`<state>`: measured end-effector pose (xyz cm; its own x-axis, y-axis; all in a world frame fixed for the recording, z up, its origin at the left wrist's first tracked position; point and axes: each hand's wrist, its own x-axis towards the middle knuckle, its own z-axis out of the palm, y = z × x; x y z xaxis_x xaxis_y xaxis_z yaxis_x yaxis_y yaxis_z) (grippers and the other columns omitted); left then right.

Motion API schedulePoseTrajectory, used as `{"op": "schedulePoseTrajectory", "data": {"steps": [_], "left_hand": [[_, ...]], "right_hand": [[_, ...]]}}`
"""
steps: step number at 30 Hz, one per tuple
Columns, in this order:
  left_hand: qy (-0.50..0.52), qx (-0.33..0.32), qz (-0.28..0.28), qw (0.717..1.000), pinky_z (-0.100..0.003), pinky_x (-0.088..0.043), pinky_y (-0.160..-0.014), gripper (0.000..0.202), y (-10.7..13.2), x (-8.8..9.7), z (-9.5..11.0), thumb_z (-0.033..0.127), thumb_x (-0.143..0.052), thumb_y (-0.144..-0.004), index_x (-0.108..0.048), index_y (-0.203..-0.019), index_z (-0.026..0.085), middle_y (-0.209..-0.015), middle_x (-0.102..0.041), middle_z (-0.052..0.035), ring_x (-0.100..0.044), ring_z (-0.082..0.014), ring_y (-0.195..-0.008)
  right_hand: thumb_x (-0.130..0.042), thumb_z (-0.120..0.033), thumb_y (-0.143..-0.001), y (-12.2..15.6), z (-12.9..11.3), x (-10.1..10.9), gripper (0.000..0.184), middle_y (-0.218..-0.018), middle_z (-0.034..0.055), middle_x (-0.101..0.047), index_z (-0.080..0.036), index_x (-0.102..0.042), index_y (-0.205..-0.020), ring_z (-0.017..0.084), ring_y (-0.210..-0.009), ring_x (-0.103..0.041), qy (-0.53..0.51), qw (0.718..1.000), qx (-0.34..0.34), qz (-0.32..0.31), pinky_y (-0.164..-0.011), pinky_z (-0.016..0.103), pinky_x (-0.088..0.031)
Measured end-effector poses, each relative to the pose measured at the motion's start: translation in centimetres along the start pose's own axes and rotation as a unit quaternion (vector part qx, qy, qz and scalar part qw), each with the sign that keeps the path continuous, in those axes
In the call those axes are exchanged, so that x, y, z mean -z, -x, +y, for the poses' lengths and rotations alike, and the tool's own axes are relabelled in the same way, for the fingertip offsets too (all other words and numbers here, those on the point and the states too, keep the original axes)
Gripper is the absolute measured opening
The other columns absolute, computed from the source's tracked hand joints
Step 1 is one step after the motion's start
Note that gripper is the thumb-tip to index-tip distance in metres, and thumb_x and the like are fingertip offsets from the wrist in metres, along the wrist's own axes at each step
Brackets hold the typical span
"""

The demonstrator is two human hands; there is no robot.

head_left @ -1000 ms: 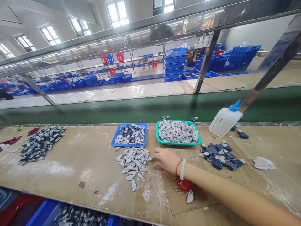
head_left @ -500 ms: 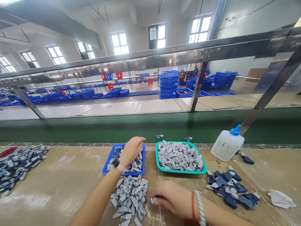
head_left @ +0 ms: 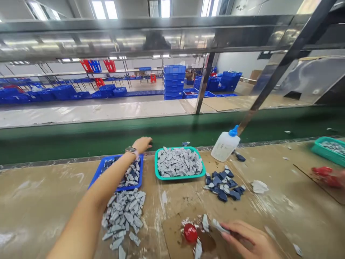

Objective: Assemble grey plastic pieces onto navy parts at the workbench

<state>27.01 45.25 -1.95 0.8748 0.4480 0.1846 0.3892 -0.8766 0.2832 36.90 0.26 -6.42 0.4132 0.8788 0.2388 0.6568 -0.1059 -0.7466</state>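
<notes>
My left hand (head_left: pixel 143 144) reaches past the blue tray (head_left: pixel 141 172) to the green belt, with its fingers stretched out and nothing visible in them. Between thumb and fingers, my right hand (head_left: pixel 250 239) pinches a small grey piece (head_left: pixel 219 226). The piece is above a wet cardboard sheet (head_left: pixel 172 233). A shiny red ball-shaped thing (head_left: pixel 190 232) sits on that sheet, with a few grey pieces around it. A pile of loose grey pieces (head_left: pixel 125 212) lies in front of the blue tray, which holds dark-blue and grey pieces.
A green tray (head_left: pixel 202 172) is heaped with grey pieces. Dark-blue pieces (head_left: pixel 225 185), a white bottle with a blue cap (head_left: pixel 225 145) and a crumpled white cloth (head_left: pixel 259 186) lie to the right. Another person's blurred hand (head_left: pixel 341 179) is at the far right edge. Behind runs the green belt (head_left: pixel 81 138).
The view has swung right and down. My left hand has moved from over the blue tray to the belt. My right hand has carried a grey piece rightward from beside the pile to the wet cardboard.
</notes>
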Motion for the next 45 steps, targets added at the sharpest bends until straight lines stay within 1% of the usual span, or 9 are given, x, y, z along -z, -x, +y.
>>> {"op": "schedulePoseTrajectory", "data": {"steps": [4,8,12,16,19,25,29,34,45], "left_hand": [[0.068,0.048,0.122,0.989,-0.047,-0.041,-0.097,0.03,5.3,3.1,2.0,0.037,-0.056,-0.089,-0.058,-0.104,0.011,-0.112,-0.056,-0.0084,-0.053,-0.0247,-0.109],[0.179,0.097,0.166,0.965,-0.042,-0.048,-0.082,0.029,14.4,4.6,6.3,0.044,-0.05,-0.09,-0.051,-0.103,0.018,-0.102,-0.061,-0.0071,-0.059,-0.0239,-0.093],[0.371,0.142,0.181,0.9,-0.032,-0.048,-0.071,0.028,23.5,3.4,11.2,0.048,-0.054,-0.087,-0.046,-0.097,0.024,-0.084,-0.062,-0.0013,-0.059,-0.0201,-0.079],[0.494,0.224,0.186,0.819,-0.025,-0.044,-0.064,0.03,28.4,0.6,15.6,0.048,-0.059,-0.084,-0.048,-0.099,0.025,-0.073,-0.058,0.0021,-0.052,-0.0147,-0.065],[0.55,0.287,0.143,0.771,-0.023,-0.041,-0.067,0.035,29.0,-1.7,18.6,0.051,-0.061,-0.081,-0.055,-0.102,0.023,-0.076,-0.056,0.0007,-0.049,-0.0142,-0.069],[0.609,0.217,0.002,0.762,-0.022,-0.035,-0.065,0.027,25.6,-4.5,23.4,0.048,-0.056,-0.086,-0.053,-0.089,0.021,-0.073,-0.046,0.0018,-0.041,-0.0123,-0.068],[0.633,0.179,-0.03,0.753,-0.024,-0.037,-0.076,0.034,24.0,-4.3,25.4,0.051,-0.057,-0.085,-0.05,-0.102,0.023,-0.088,-0.052,-0.0006,-0.046,-0.0141,-0.08],[0.585,0.153,0.0,0.797,-0.026,-0.037,-0.081,0.037,23.9,-4.3,26.3,0.052,-0.055,-0.086,-0.051,-0.108,0.024,-0.097,-0.055,-0.0024,-0.049,-0.0168,-0.089],[0.528,0.237,0.056,0.814,-0.032,-0.041,-0.075,0.03,24.4,-5.6,27.3,0.048,-0.035,-0.094,-0.052,-0.088,0.024,-0.083,-0.056,-0.0055,-0.052,-0.021,-0.079]], "right_hand": [[-0.059,-0.021,-0.086,1.1,0.0,-1.4,0.022,-0.085,0.0054,-0.072,-0.033,-0.07,-0.1,0.018,-0.078,-0.071,0.003,0.999,0.037,-0.003,-0.069,0.019,-0.057],[-0.058,-0.019,-0.087,2.3,0.8,-4.1,0.021,-0.085,0.0045,-0.07,-0.03,-0.069,-0.101,0.016,-0.078,-0.069,0.029,0.996,0.079,0.019,-0.07,0.023,-0.058],[-0.052,-0.023,-0.09,3.1,1.4,-5.5,0.018,-0.084,0.0052,-0.068,-0.026,-0.07,-0.094,0.017,-0.077,-0.066,0.083,0.993,0.077,0.02,-0.068,0.027,-0.057],[-0.053,-0.025,-0.089,2.8,0.5,-4.7,0.02,-0.083,0.0053,-0.069,-0.025,-0.073,-0.09,0.017,-0.077,-0.065,0.032,0.999,0.041,-0.004,-0.07,0.028,-0.055],[-0.062,-0.032,-0.083,2.2,-0.8,-3.7,0.017,-0.084,0.0059,-0.07,-0.024,-0.076,-0.09,0.017,-0.076,-0.065,-0.12,0.991,-0.062,0.02,-0.067,0.026,-0.055],[-0.075,-0.041,-0.069,1.2,-3.4,-2.3,0.027,-0.06,0.0027,-0.065,-0.018,-0.077,-0.083,0.008,-0.046,-0.051,-0.407,0.884,-0.231,0.008,-0.045,0.02,-0.046],[-0.073,-0.026,-0.074,0.9,-5.7,-1.2,0.012,-0.076,0.0048,-0.069,-0.021,-0.076,-0.084,0.013,-0.064,-0.063,-0.354,0.929,-0.101,0.043,-0.058,0.021,-0.054],[-0.065,-0.01,-0.08,0.3,-8.0,-0.6,0.021,-0.082,0.0032,-0.069,-0.023,-0.074,-0.094,0.011,-0.072,-0.066,-0.188,0.971,0.109,0.099,-0.062,0.015,-0.055],[-0.043,-0.01,-0.091,1.2,-7.5,-3.7,0.028,-0.087,0.0082,-0.065,-0.017,-0.067,-0.102,0.014,-0.077,-0.062,-0.03,0.976,0.214,-0.009,-0.067,0.022,-0.054]]}}
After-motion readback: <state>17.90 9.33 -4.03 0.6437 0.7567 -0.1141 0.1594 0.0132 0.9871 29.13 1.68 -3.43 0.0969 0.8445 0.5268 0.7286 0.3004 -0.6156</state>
